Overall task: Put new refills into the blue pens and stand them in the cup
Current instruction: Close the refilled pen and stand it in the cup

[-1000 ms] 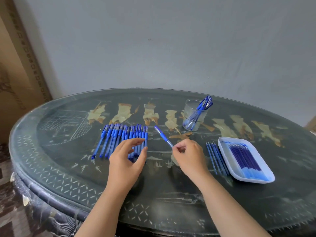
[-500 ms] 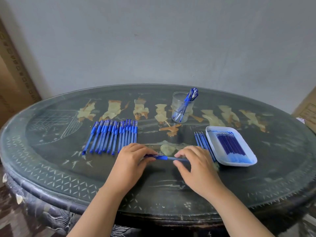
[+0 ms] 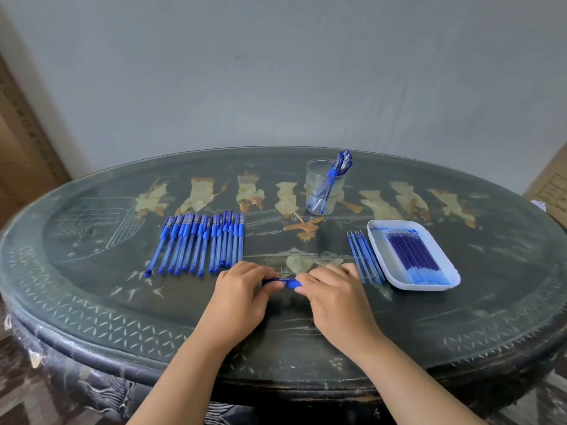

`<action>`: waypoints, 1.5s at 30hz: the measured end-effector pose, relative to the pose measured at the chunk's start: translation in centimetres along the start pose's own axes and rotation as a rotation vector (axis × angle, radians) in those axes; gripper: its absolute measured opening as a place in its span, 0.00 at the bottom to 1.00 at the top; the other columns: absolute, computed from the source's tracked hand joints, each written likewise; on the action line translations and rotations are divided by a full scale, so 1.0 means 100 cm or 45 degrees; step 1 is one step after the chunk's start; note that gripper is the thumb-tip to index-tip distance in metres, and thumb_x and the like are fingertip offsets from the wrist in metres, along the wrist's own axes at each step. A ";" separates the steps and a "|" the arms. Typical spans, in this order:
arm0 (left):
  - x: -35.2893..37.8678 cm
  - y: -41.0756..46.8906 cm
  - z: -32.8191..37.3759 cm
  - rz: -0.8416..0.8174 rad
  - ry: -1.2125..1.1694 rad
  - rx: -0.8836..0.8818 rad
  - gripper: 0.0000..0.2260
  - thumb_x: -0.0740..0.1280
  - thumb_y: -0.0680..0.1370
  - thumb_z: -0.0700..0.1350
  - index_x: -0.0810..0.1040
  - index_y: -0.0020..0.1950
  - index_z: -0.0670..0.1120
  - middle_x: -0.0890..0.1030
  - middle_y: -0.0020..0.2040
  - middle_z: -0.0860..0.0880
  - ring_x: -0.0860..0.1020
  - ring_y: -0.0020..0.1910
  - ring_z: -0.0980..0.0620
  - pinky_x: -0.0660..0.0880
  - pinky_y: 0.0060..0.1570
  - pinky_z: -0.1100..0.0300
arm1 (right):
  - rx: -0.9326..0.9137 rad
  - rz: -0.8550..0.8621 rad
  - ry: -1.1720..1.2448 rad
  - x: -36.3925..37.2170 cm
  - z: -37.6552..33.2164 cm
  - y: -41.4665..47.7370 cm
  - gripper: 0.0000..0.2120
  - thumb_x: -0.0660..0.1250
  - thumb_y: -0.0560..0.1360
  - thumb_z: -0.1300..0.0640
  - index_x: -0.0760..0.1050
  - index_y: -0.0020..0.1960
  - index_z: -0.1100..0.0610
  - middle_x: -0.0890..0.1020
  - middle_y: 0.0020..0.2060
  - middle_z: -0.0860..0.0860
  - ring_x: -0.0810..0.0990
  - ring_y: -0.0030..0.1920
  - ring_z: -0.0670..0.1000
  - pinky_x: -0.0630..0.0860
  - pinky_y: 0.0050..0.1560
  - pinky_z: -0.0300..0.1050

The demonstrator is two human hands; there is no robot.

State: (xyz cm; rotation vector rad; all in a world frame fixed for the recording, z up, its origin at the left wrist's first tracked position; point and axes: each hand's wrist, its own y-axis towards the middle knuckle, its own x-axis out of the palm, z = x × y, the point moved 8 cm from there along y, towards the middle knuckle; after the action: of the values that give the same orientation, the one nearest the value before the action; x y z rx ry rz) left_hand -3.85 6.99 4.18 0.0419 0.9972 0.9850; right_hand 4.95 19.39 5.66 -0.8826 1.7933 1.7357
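At centre frame my left hand (image 3: 242,285) and right hand (image 3: 329,288) each pinch one end of a pen (image 3: 283,283). The cup (image 3: 323,187) stands above, centre-right, holding pens.

pen (image 3: 285,283): your left hand (image 3: 242,289) and right hand (image 3: 333,297) cover both its ends; only the middle shows.
print on the pen: too small to read.
box (image 3: 552,185): cut by the right edge of the frame.
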 end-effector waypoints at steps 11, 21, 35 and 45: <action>-0.036 -0.006 -0.017 0.200 -0.110 -0.125 0.03 0.70 0.77 0.42 0.82 0.43 0.47 0.80 0.40 0.60 0.78 0.44 0.60 0.71 0.44 0.72 | 0.160 0.173 -0.022 -0.008 0.021 0.000 0.09 0.63 0.77 0.57 0.81 0.44 0.55 0.76 0.34 0.45 0.74 0.36 0.51 0.66 0.40 0.48; -0.014 0.004 0.001 0.059 0.044 0.076 0.06 0.74 0.72 0.50 0.82 0.48 0.56 0.80 0.45 0.63 0.77 0.49 0.61 0.75 0.50 0.51 | 0.378 0.198 0.153 -0.013 0.034 -0.005 0.13 0.59 0.79 0.54 0.82 0.55 0.53 0.79 0.41 0.46 0.76 0.40 0.50 0.70 0.46 0.52; -0.005 0.008 0.005 0.106 0.067 0.055 0.13 0.76 0.72 0.51 0.82 0.55 0.55 0.81 0.50 0.62 0.77 0.52 0.58 0.75 0.53 0.51 | 0.264 0.075 0.099 0.000 0.032 -0.004 0.11 0.61 0.78 0.55 0.83 0.51 0.51 0.79 0.39 0.44 0.76 0.41 0.51 0.66 0.45 0.47; -0.002 0.015 0.013 0.143 -0.094 0.061 0.03 0.71 0.76 0.47 0.82 0.45 0.49 0.77 0.40 0.63 0.75 0.43 0.59 0.75 0.46 0.57 | 0.177 0.057 0.105 -0.002 0.023 -0.001 0.09 0.68 0.73 0.62 0.82 0.50 0.52 0.77 0.38 0.44 0.74 0.41 0.50 0.64 0.45 0.44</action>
State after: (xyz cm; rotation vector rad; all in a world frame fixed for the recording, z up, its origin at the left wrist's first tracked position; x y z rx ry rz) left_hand -3.95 8.22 5.66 0.1748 0.9584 1.0549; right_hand 4.99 21.75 5.55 -0.8735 1.9749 1.6006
